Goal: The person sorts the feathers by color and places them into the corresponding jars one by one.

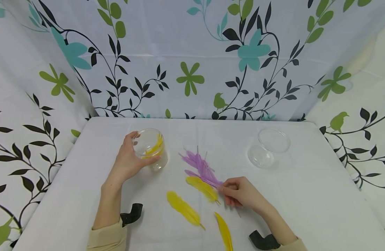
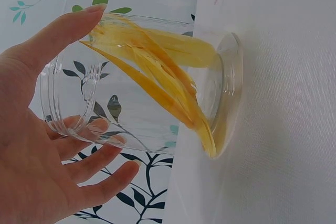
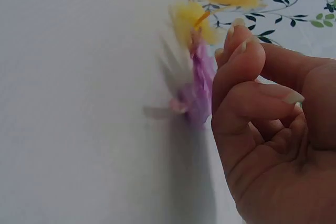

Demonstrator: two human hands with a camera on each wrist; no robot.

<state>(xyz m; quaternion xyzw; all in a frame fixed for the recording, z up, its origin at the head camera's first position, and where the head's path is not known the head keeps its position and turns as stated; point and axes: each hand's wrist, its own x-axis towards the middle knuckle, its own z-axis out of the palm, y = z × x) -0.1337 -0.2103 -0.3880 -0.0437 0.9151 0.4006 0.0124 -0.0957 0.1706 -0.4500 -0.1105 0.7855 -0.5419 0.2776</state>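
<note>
My left hand [image 1: 129, 162] grips a clear glass jar [image 1: 162, 158] that stands on the table, thumb on the near side and fingers around the far side. Several yellow feathers [image 2: 163, 77] lean inside it. My right hand [image 1: 241, 195], fingers curled and thumb against the index finger, pinches a purple feather [image 1: 212, 180] at the near end of a purple bunch; a thin quill shows below the hand. The exact pinch point is hidden in the right wrist view. Beside these fingers lies a yellow feather [image 1: 202, 188]. Two more, a broad yellow feather [image 1: 183, 208] and a narrow yellow feather [image 1: 224, 230], lie nearer.
Another clear glass jar [image 1: 264, 155] stands on the right side of the table [image 1: 311, 202]. White cloth [image 1: 192, 42] printed with leaves and flowers hangs behind the table and along both sides. Black wrist mounts [image 1: 131, 213] show at the sleeves.
</note>
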